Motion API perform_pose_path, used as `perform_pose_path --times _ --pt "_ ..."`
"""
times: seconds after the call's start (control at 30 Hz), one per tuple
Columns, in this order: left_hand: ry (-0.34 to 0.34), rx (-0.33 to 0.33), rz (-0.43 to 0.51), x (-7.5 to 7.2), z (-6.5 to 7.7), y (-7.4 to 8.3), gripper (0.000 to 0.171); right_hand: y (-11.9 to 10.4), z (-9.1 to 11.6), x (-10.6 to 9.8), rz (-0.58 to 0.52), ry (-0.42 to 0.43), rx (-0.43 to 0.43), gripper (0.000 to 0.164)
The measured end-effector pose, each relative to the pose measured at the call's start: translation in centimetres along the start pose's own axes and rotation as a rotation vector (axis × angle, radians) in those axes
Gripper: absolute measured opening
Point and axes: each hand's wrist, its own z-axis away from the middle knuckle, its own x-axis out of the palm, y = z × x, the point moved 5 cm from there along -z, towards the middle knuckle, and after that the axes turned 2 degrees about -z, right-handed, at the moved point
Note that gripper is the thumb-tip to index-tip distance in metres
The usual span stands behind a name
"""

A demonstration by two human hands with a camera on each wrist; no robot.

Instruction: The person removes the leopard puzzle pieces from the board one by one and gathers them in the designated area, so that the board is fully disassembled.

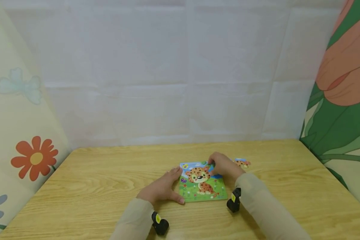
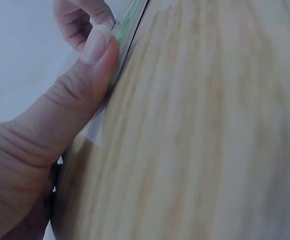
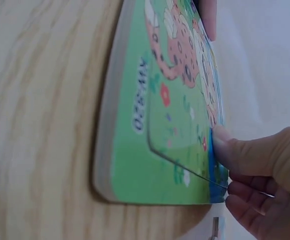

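Observation:
A picture puzzle [image 1: 198, 195] of a spotted leopard cub on green grass lies flat on the table in a thick board. My left hand [image 1: 163, 186] spans its left side, the thumb touching the near left corner and the fingertips at the far left. In the left wrist view the thumb [image 2: 77, 92] rests along the board's edge. My right hand [image 1: 226, 165] reaches over the far right part with curled fingers, seeming to pinch a puzzle piece there, mostly hidden by the hand. In the right wrist view its thumb [image 3: 244, 150] presses down beside a blue strip.
Another puzzle piece [image 1: 241, 162], blue with orange spots, lies on the wooden table [image 1: 102, 186] just behind my right wrist. A white cloth [image 1: 168, 73] hangs behind the table, with flower-painted panels on both sides. Black wrist cameras sit on both sleeves.

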Motion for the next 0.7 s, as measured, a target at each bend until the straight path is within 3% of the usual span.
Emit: perform_pose_path --times 0.7 --pt "-0.001 -0.006 0.016 -0.13 0.13 0.16 0.114 -0.29 0.30 0.49 0.127 0.035 -0.054 0.039"
